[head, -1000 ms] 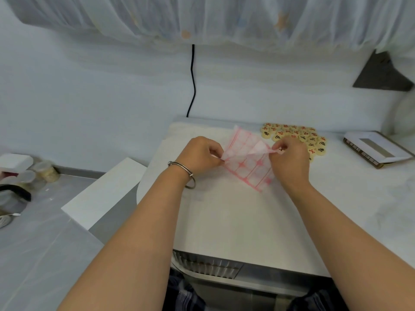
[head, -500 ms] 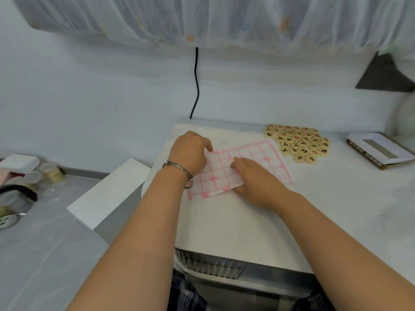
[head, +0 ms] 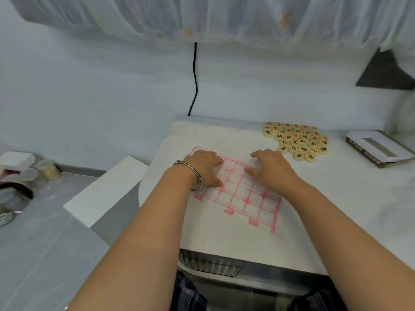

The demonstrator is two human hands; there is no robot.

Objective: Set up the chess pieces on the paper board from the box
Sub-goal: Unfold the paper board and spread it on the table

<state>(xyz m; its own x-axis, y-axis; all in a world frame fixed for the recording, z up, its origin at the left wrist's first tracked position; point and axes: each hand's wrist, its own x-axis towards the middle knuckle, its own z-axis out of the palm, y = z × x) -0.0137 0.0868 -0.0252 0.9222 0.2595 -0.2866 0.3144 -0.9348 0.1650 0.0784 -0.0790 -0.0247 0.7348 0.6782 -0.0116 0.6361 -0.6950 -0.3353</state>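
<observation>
The person is pressing both hands flat on the paper board (head: 244, 198), which is lying spread on the white table (head: 336, 198). The left hand (head: 202, 169) and right hand (head: 271, 169) are resting with fingers stretched out, gripping nothing. The chess pieces (head: 296, 141) are sitting clustered just beyond the right fingertips, and the box (head: 379, 149) is lying farther right.

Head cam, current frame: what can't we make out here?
1. Paper board: in the head view its far part is covered by the left hand and the right hand, which press on it.
2. Chess pieces: the characters are too small and blurred to read.
3. Box: its right end is cut off by the frame edge.
4. Jars at far left: blurred, so their contents are unclear.
</observation>
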